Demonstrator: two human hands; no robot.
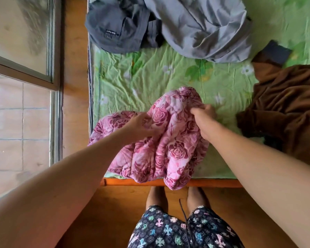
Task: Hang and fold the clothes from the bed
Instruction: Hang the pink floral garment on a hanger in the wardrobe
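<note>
A pink quilted garment with dark rose print (170, 140) lies bunched at the near edge of the bed, one end hanging over the orange bed frame. My left hand (141, 125) grips a fold on its left side. My right hand (202, 116) pinches the cloth at its upper right, fingers curled into the fabric. On the green flowered sheet (150, 76) farther back lie a light grey garment (204, 29) and a dark grey one (118, 27). A brown garment (286, 111) lies crumpled at the right.
The bed's orange frame (213, 183) runs along the near edge, with my bare feet on the wooden floor (115, 208) below it. A window with a metal frame (54, 68) stands close on the left of the bed.
</note>
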